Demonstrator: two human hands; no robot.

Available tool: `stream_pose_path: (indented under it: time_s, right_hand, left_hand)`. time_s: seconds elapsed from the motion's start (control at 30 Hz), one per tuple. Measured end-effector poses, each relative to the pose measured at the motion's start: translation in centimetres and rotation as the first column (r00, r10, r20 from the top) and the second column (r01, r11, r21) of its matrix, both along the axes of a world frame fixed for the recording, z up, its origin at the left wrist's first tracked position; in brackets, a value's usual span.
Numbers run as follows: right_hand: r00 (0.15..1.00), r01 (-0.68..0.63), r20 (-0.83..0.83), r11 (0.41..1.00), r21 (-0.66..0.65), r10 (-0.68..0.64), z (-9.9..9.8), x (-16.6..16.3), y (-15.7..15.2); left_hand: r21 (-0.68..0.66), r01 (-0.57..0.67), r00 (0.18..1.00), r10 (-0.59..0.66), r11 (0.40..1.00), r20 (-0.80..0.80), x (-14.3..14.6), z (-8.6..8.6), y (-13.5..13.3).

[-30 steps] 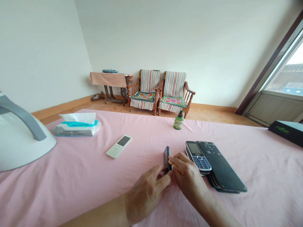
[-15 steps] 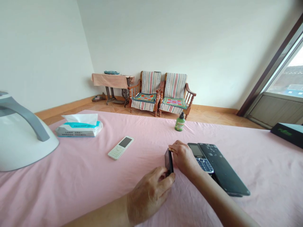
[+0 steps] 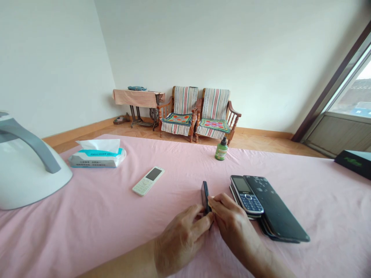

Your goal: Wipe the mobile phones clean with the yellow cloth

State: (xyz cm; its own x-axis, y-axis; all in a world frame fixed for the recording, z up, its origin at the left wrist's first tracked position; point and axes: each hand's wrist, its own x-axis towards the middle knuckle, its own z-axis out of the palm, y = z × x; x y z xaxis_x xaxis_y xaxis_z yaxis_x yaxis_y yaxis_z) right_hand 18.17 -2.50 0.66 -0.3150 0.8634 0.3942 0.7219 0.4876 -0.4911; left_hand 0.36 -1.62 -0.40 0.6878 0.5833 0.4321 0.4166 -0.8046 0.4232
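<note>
A small black phone (image 3: 205, 196) stands on its long edge on the pink tablecloth (image 3: 101, 216). My left hand (image 3: 181, 239) grips its near end, fingers and thumb closed round it. My right hand (image 3: 232, 226) presses against the phone's right side at the near end, fingers pinched together. Just right of my hands lies a stack of phones: a dark keypad phone (image 3: 246, 193) and a larger black smartphone (image 3: 275, 208) on top of others.
A white keypad phone (image 3: 148, 180) lies to the left. A tissue pack (image 3: 98, 156) sits at the far left, a white appliance with a grey handle (image 3: 26, 170) at the left edge. A green bottle (image 3: 221, 150) stands further back, a dark box (image 3: 353, 162) at the right.
My right hand has slid back along the upright phone from its far end to its near end. My left hand has kept its grip.
</note>
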Motion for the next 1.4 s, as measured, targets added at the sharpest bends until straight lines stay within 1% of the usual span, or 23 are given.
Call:
stream_pose_path:
  time_s: [0.07,0.13,0.3,0.4,0.5,0.6,0.73,0.87,0.97,1.07,1.17,1.23,1.3,1.4]
  right_hand:
    - [0.999,-0.01,-0.037,1.0,0.0,0.01,-0.1,0.0,-0.3]
    - [0.999,-0.002,-0.047,1.0,0.009,0.003,0.1,0.0,0.1]
    - [0.998,0.036,-0.048,0.997,0.067,-0.033,0.8,-0.1,2.9]
    - [0.997,0.049,-0.069,0.996,0.08,-0.043,0.6,0.0,3.6]
    - [0.996,0.03,-0.092,0.996,0.083,-0.022,0.2,0.1,2.9]
    - [0.993,-0.009,-0.114,0.998,0.055,0.015,-0.1,0.3,1.4]
    - [0.995,-0.013,-0.103,1.0,-0.01,0.012,-0.4,-0.2,-0.6]
    - [0.999,-0.036,-0.038,0.999,0.014,0.037,-0.9,-1.2,-1.6]
    - [0.997,-0.041,-0.057,0.999,0.026,0.043,-1.3,-1.4,-1.5]
    - [0.99,-0.045,-0.134,0.999,-0.016,0.043,-1.4,-1.3,-1.0]
    - [0.983,-0.063,-0.175,0.996,-0.056,0.053,-1.5,-1.0,-0.6]
    - [0.983,-0.051,-0.18,0.996,-0.071,0.037,-1.6,-0.7,-0.4]
    - [0.983,-0.01,-0.182,0.997,-0.075,-0.004,-1.7,-0.4,-0.2]
    - [0.975,0.077,-0.206,0.996,-0.055,-0.087,-1.6,0.2,0.1]
  left_hand:
    - [-0.008,0.013,1.0,-0.013,1.0,0.016,0.0,0.0,0.0]
    - [-0.012,0.013,1.0,-0.012,1.0,0.024,0.1,0.0,0.0]
    - [0.008,-0.023,1.0,0.023,1.0,0.011,0.1,0.0,0.0]
    - [0.011,-0.028,0.999,0.028,1.0,0.018,0.1,0.2,0.0]
    - [-0.013,-0.012,0.999,0.012,1.0,0.053,0.1,0.5,-0.1]
    - [-0.045,0.006,0.996,-0.002,0.999,0.09,0.2,0.6,0.0]
    - [-0.136,-0.007,0.988,0.029,0.991,0.155,0.1,0.4,0.1]
    - [-0.251,-0.076,0.966,0.134,0.965,0.221,0.0,0.0,0.2]
    - [-0.321,-0.087,0.951,0.174,0.943,0.256,0.0,-0.5,0.6]
    - [-0.395,-0.113,0.902,0.262,0.912,0.345,0.1,-1.3,1.4]
    - [-0.485,-0.063,0.863,0.292,0.872,0.413,0.0,-1.8,2.6]
    - [-0.514,-0.068,0.866,0.307,0.855,0.395,-0.4,-1.7,3.2]
    - [-0.486,-0.158,0.878,0.348,0.86,0.33,-1.1,-1.1,3.6]
    - [-0.322,-0.273,0.898,0.36,0.906,0.252,-2.1,-0.1,3.8]
